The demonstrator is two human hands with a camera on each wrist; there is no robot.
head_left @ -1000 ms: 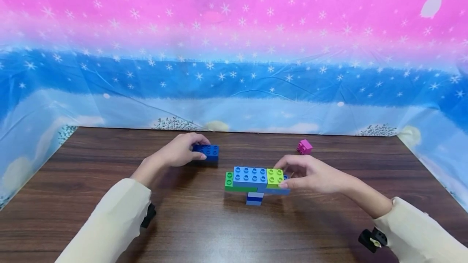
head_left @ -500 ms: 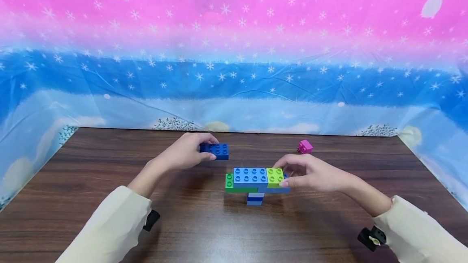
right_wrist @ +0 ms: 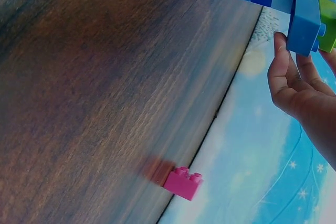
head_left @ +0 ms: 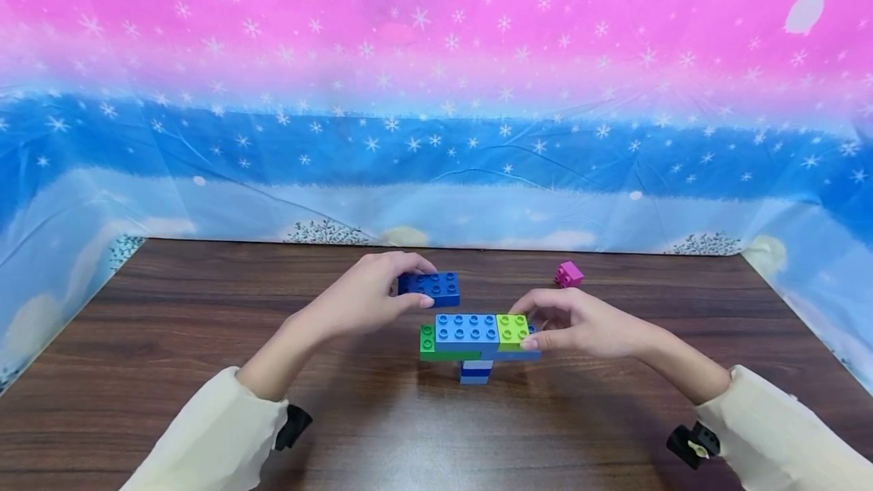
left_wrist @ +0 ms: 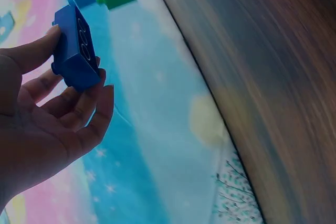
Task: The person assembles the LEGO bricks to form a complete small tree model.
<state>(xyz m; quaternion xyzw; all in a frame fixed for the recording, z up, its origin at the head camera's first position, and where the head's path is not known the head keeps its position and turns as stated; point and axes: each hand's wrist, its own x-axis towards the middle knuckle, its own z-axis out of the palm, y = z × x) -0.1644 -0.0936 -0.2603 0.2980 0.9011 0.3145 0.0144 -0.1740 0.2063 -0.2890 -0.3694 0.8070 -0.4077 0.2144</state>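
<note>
A dark blue building brick [head_left: 445, 290] is pinched between thumb and fingers of my left hand [head_left: 368, 290], raised behind and a little left of a built stack. In the left wrist view the hollow underside of that dark blue brick [left_wrist: 76, 51] shows. On the stack's top sit a light blue brick [head_left: 467, 330] and a lime green brick [head_left: 513, 330]; a green brick [head_left: 427, 338] sticks out at the left. Beneath them is a narrow column [head_left: 475, 372] of blue and pale bricks. My right hand [head_left: 580, 324] grips the lime brick's end of the stack, thumb in front.
Behind the right hand lies a small magenta brick [head_left: 569, 274] on the brown wooden table [head_left: 204, 309]. A printed cloth [head_left: 436, 135] hangs along the table's back and side edges.
My left hand has carried the dark blue brick rightward, from beyond the stack's left end to just behind its left half. The right hand and the stack have stayed in place.
</note>
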